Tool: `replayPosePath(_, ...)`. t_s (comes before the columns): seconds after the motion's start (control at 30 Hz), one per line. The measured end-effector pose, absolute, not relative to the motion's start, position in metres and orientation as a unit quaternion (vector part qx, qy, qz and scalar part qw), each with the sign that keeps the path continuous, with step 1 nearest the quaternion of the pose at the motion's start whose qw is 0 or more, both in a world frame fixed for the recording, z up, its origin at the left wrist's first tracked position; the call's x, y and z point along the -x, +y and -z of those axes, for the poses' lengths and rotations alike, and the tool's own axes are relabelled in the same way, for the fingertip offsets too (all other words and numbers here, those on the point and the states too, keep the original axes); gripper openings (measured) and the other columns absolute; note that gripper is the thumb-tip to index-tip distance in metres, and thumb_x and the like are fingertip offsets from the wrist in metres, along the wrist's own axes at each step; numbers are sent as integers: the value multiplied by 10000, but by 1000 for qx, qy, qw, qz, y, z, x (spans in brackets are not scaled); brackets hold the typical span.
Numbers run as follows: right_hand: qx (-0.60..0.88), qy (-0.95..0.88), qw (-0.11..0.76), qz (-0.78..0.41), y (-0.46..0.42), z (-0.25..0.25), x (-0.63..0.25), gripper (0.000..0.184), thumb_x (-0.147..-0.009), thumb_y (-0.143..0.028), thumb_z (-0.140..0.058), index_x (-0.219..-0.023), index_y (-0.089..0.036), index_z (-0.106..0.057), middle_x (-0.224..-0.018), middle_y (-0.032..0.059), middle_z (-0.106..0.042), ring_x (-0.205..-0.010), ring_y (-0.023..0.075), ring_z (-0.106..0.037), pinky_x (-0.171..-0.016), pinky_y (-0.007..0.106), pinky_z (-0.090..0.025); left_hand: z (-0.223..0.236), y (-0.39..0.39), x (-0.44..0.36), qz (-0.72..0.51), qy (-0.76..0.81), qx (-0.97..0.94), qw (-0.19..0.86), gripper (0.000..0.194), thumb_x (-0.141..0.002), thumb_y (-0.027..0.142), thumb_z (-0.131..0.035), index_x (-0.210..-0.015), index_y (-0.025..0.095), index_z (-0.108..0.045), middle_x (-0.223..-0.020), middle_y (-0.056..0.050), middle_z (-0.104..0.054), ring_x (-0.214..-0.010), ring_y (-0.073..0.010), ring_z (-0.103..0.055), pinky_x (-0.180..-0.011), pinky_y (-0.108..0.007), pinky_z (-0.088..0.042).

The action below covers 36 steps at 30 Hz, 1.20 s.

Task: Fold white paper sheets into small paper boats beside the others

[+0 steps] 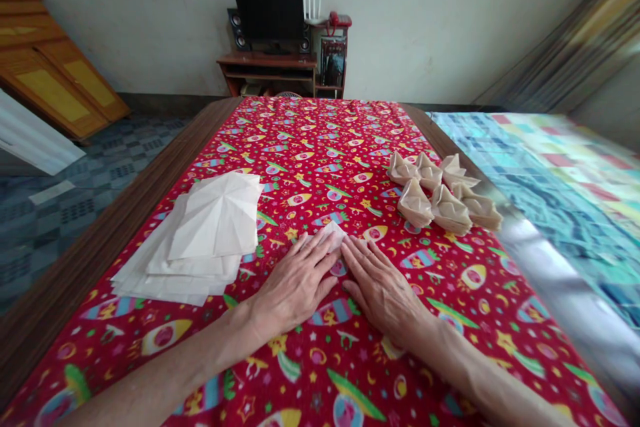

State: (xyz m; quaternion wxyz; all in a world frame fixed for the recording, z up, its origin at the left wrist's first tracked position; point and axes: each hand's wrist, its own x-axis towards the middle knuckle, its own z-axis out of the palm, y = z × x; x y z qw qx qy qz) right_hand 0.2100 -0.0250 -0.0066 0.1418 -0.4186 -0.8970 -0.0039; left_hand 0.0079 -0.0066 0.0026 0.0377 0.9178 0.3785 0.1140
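Resting the left hand point(295, 279) flat, with fingers outstretched, over a small folded paper point(334, 229) on the red tablecloth point(320, 170); laying the right hand point(383, 287) flat, with fingertips at the paper's right edge. Facing creased sheets point(216, 220) at left, six folded shapes point(450, 209) farther off at right, then a monitor point(269, 17).

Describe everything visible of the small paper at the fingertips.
The small paper looks pale and thin, flat on the red patterned cloth, one corner pointing away from the person. Fingers of the left hand lie over it; fingertips of the right hand are at its right side. Its full outline is hidden.
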Motion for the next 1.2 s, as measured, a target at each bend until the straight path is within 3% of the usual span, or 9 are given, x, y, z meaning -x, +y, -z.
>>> replayPosePath(0.17, 431, -893, 128, 4, -28, 6, -223, 533, -950, -334, -398, -1430, -117, -316, -1466, 123, -324, -1371, 233, -265, -1108, 460, -301, -3, -6, 9, -100, 376, -921, 25, 451, -957, 287, -360, -1403, 226, -353, -1491, -25, -316, -1384, -195, -260, -1137, -434, -210)
replayPosePath(0.5, 450, -880, 148, 29, -32, 4, -227, 438, -958, -248, -376, -1373, -111, -410, -1408, 119, -427, -1323, 226, -367, -1079, 453, -335, -4, -10, 35, -134, 430, -893, 3, 408, -936, 251, -407, -1341, 255, -455, -1402, -16, -459, -1331, -227, -370, -1097, -488, -278)
replayPosePath(0.67, 438, -875, 205, 29, -18, 3, -226, 295, -963, -197, -385, -1181, -181, -583, -1214, 86, -624, -1172, 205, -542, -1051, 456, -323, 0, -1, 28, -221, 431, -875, -17, 296, -905, 199, -441, -1115, 174, -648, -1202, -78, -636, -1163, -231, -554, -1028, -464, -399)
replayPosePath(0.8, 419, -885, 197, 43, -3, -7, -214, 228, -956, -171, -404, -1030, -181, -620, -1062, 74, -688, -1023, 200, -608, -1053, 514, -249, 2, 8, 12, -243, 388, -889, 6, 289, -899, 161, -447, -1115, 167, -639, -1185, -78, -644, -1123, -206, -574, -1009, -419, -438)
replayPosePath(1.0, 376, -913, 142, 68, 10, -15, -195, 164, -921, -157, -463, -1012, -156, -600, -980, 96, -656, -988, 217, -556, -842, 365, -409, 4, 16, 7, -264, 379, -886, 43, 308, -904, 145, -440, -1172, 153, -593, -1191, -99, -630, -1136, -202, -561, -985, -389, -473)
replayPosePath(1.2, 362, -921, 127, 73, 10, -11, -196, 178, -902, -113, -455, -1027, -127, -581, -959, 86, -634, -912, 198, -549, -758, 292, -430, 5, 17, 9, -277, 389, -876, 74, 333, -896, 127, -436, -1194, 127, -585, -1211, -106, -622, -1151, -187, -555, -1007, -360, -463)
